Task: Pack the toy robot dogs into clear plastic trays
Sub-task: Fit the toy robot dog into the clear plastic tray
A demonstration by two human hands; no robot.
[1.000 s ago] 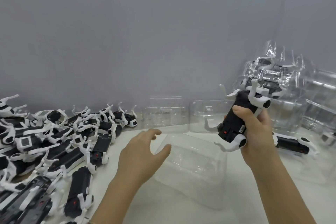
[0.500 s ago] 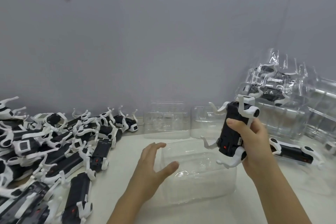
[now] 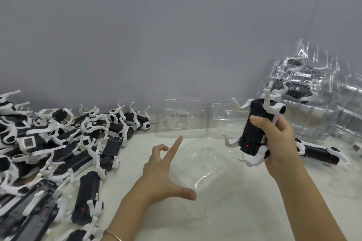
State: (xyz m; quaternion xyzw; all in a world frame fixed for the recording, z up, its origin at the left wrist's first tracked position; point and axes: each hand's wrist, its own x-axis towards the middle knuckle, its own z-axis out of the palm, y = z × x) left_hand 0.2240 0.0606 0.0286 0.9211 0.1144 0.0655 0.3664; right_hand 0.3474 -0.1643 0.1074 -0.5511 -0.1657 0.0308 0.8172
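Observation:
My right hand (image 3: pixel 278 143) grips a black and white toy robot dog (image 3: pixel 256 129), held upright above the table at the right, its white legs sticking out. A clear plastic tray (image 3: pixel 203 164) lies on the white table in front of me, just below and left of the dog. My left hand (image 3: pixel 162 172) is spread open at the tray's left side, index finger stretched out, thumb near the tray's front wall. It holds nothing.
A large pile of loose toy robot dogs (image 3: pixel 58 146) covers the table's left side. Empty clear trays (image 3: pixel 181 117) stand at the back by the grey wall. Packed trays (image 3: pixel 305 92) are stacked at the right, with one loose dog (image 3: pixel 317 150) lying before them.
My right hand has kept the dog at about the same height over the tray's right end. My left hand has spread its fingers wider beside the tray.

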